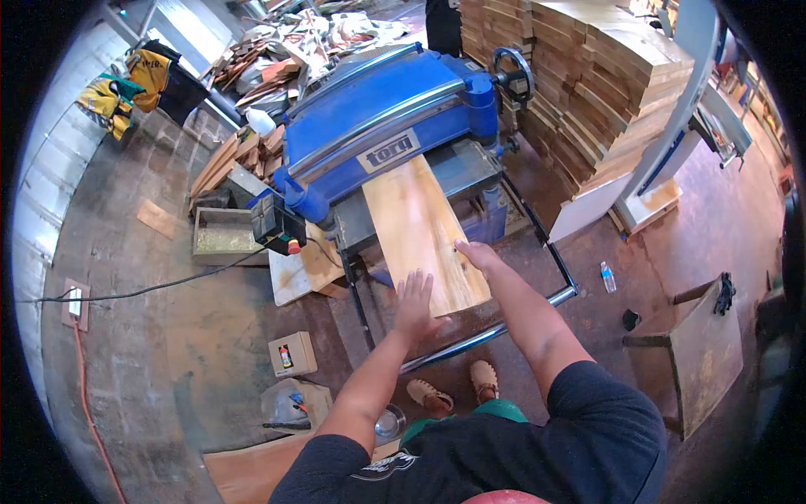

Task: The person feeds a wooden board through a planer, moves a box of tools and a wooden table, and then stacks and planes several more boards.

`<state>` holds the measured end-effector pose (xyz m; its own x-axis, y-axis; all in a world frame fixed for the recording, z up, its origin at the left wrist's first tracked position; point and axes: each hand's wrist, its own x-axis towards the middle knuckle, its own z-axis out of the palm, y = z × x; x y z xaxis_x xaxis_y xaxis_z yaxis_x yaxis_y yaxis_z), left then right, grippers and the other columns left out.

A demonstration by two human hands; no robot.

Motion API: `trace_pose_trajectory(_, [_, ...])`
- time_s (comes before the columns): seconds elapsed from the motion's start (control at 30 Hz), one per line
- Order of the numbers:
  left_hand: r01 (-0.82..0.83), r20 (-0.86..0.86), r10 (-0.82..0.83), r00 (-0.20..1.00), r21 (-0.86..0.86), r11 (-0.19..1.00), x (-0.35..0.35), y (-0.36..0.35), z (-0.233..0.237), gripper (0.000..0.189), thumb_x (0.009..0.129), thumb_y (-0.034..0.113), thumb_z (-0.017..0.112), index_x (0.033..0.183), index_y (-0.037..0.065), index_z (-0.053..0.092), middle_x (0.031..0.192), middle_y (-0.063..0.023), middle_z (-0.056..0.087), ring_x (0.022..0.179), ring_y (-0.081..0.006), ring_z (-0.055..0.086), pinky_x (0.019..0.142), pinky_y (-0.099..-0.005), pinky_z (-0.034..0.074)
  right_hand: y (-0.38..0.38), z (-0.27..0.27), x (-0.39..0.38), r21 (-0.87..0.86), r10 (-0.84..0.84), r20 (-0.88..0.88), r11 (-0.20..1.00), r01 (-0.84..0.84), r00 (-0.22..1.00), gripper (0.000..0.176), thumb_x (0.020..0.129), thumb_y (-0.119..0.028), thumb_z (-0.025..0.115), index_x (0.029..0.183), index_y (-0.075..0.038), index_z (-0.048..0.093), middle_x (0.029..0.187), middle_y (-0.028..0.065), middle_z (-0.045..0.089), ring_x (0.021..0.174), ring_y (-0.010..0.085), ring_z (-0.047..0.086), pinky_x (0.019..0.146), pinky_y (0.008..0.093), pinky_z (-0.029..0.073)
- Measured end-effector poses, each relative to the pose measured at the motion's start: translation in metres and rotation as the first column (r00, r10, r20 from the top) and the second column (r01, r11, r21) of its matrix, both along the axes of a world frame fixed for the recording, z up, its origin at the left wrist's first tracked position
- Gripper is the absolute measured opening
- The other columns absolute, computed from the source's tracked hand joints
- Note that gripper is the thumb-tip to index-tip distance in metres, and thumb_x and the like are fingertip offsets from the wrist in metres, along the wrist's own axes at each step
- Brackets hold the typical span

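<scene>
A wide, pale wooden board [424, 239] lies lengthwise with its far end under the blue thickness planer [378, 109] and its near end towards me. My left hand [416, 304] rests on the board's left edge near this end, fingers stretched out and thumb spread to the side. At the right edge, my right hand [477, 255] holds the board, its thumb on the top face and its other fingers mostly hidden at the side. Below the near end runs a shiny metal roller bar [457, 343], between two dark side rails.
A tall stack of boards [579, 92] stands right of the planer, near its handwheel [513, 74]. Left are a control box [279, 225] with a cable and a wooden crate [225, 238]. A cardboard box [293, 354], bottle [608, 276] and wooden stool [701, 361] stand around.
</scene>
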<state>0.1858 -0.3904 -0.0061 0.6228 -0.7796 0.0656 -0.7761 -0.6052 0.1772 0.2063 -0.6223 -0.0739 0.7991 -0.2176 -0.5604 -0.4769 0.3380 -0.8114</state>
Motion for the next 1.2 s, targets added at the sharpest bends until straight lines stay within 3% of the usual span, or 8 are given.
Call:
trace_pose_trajectory(0.17, [-0.002,0.022,0.002,1.000,0.003,1.000,0.015,-0.002,-0.003,0.108,0.057,0.053,0.077,0.137,0.000,0.030,0.141,-0.0261,0.030,0.132,-0.0406,0.028,0.107,-0.0539,0.021,-0.001,0.000,0.015,-0.042,-0.023,0.016,0.999,0.023,1.000,0.044,0.083,-0.041,0.065,0.091,0.002,0.066,0.090,0.0147,0.066,0.080,0.0219,0.063,0.073,0.0368,0.049])
trace_pose_trajectory(0.27, [-0.013,0.043,0.017,0.999,-0.087,0.996,0.023,-0.001,-0.004,0.109,0.054,0.051,0.079,0.138,0.003,0.031,0.143,-0.0225,0.030,0.134,-0.0374,0.026,0.107,-0.0532,0.020,0.000,0.007,0.013,-0.327,0.051,0.037,0.944,-0.036,0.998,0.050,0.080,-0.042,0.068,0.100,0.003,0.061,0.104,0.0177,0.063,0.092,0.0250,0.061,0.080,0.0382,0.048])
trace_pose_trajectory(0.33, [0.008,0.018,-0.007,1.000,-0.074,0.997,0.035,0.001,-0.005,0.108,0.055,0.054,0.077,0.138,0.003,0.031,0.143,-0.0215,0.030,0.135,-0.0360,0.025,0.109,-0.0517,0.019,0.013,0.031,-0.007,-0.920,0.312,0.346,0.299,0.254,0.885,0.064,0.074,-0.045,0.071,0.114,0.001,0.052,0.128,0.0200,0.049,0.112,0.0301,0.051,0.091,0.0439,0.042])
trace_pose_trajectory(0.4, [-0.032,-0.007,0.032,0.999,-0.037,0.999,0.040,-0.001,-0.006,0.109,0.054,0.058,0.076,0.138,0.003,0.032,0.142,-0.0218,0.031,0.134,-0.0368,0.026,0.108,-0.0515,0.019,0.019,0.073,-0.037,-0.982,0.676,0.017,0.151,-0.116,0.736,0.082,0.069,-0.045,0.073,0.131,-0.003,0.038,0.144,0.0202,0.028,0.131,0.0332,0.031,0.103,0.0492,0.030])
trace_pose_trajectory(0.47, [-0.026,-0.009,0.026,1.000,-0.038,0.999,0.052,-0.002,-0.008,0.110,0.054,0.060,0.075,0.137,0.002,0.033,0.141,-0.0215,0.032,0.134,-0.0364,0.025,0.109,-0.0506,0.019,0.035,0.077,-0.059,-0.954,0.697,-0.286,-0.141,-0.265,0.658,0.086,0.069,-0.039,0.073,0.137,-0.006,0.032,0.147,0.0191,0.024,0.138,0.0313,0.020,0.109,0.0507,0.021])
trace_pose_trajectory(0.53, [-0.034,-0.020,0.032,0.999,-0.076,0.997,0.056,0.003,-0.012,0.109,0.053,0.056,0.077,0.137,0.003,0.033,0.142,-0.0204,0.031,0.135,-0.0348,0.024,0.110,-0.0495,0.017,0.038,0.068,-0.055,-0.930,0.667,-0.367,-0.271,-0.248,0.648,0.089,0.071,-0.033,0.072,0.142,-0.008,0.025,0.148,0.0176,0.023,0.140,0.0292,0.014,0.112,0.0489,0.016])
trace_pose_trajectory(1.03, [-0.148,-0.070,0.142,0.987,-0.074,0.986,0.080,-0.002,-0.007,0.103,0.053,0.042,0.082,0.138,0.008,0.035,0.144,-0.0176,0.029,0.136,-0.0317,0.022,0.111,-0.0475,0.016,0.041,0.055,-0.013,-0.942,0.648,-0.322,-0.292,-0.165,0.690,0.092,0.067,-0.022,0.077,0.141,-0.009,0.025,0.147,0.0146,0.025,0.138,0.0312,0.020,0.110,0.0502,0.021])
trace_pose_trajectory(1.2, [-0.236,-0.239,0.154,0.959,-0.371,0.898,0.057,0.018,-0.017,0.056,0.070,0.031,0.073,0.120,0.012,0.056,0.137,-0.0153,0.042,0.129,-0.0343,0.035,0.107,-0.0457,0.026,0.045,0.058,0.001,-0.928,0.625,-0.356,-0.326,-0.182,0.694,0.094,0.068,-0.023,0.076,0.143,-0.011,0.022,0.148,0.0137,0.023,0.139,0.0306,0.019,0.109,0.0517,0.021])
